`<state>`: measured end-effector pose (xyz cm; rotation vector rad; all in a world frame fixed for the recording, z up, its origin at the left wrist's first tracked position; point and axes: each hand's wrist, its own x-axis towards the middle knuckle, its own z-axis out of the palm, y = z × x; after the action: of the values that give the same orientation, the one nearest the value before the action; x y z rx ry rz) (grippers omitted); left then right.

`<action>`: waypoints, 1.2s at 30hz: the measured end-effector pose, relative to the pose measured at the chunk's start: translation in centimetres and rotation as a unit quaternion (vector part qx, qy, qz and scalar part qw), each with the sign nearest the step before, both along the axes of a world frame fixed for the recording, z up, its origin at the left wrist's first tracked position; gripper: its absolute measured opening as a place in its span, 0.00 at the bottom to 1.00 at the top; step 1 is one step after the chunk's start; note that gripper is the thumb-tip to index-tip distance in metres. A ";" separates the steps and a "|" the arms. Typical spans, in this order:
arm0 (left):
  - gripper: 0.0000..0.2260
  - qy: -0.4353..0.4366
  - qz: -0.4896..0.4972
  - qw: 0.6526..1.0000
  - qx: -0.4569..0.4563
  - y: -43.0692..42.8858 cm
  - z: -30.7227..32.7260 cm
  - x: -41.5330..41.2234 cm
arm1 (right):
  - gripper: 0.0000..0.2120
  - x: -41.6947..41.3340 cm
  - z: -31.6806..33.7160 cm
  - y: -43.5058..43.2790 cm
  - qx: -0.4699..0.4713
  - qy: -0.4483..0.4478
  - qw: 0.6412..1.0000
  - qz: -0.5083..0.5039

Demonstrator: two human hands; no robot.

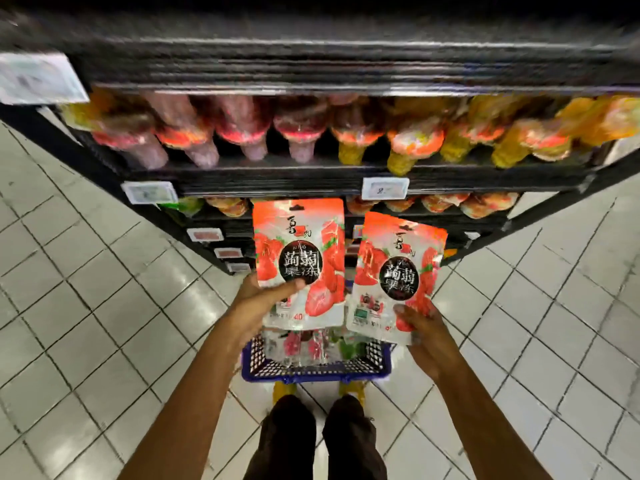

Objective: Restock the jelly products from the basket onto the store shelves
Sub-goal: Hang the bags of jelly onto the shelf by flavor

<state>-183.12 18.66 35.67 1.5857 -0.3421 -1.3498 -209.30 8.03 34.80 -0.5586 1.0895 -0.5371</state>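
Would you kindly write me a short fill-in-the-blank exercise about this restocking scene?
1. The left hand and the right hand hold the left pouch and the right pouch, both printed with ____.
2. The basket beneath them has a ____ rim.
3. It stands on the tiled ____.
Missing words: strawberries, blue, floor.

Your left hand (258, 299) grips one red strawberry-print jelly pouch (299, 261), your right hand (420, 327) another pouch (398, 275), both upright above the blue plastic mesh basket (315, 370), facing black store shelves (346, 178).
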 end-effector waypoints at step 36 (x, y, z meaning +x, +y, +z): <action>0.18 -0.038 -0.041 0.971 -0.231 -16.5 22.7 -9.3 | 0.26 -8.8 22.9 -12.7 -0.327 0.078 0.929 -0.157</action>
<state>-192.42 2.15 58.36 1.2431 -0.7202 -1.1667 -218.06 -4.65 57.72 -1.0277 1.1500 -1.1741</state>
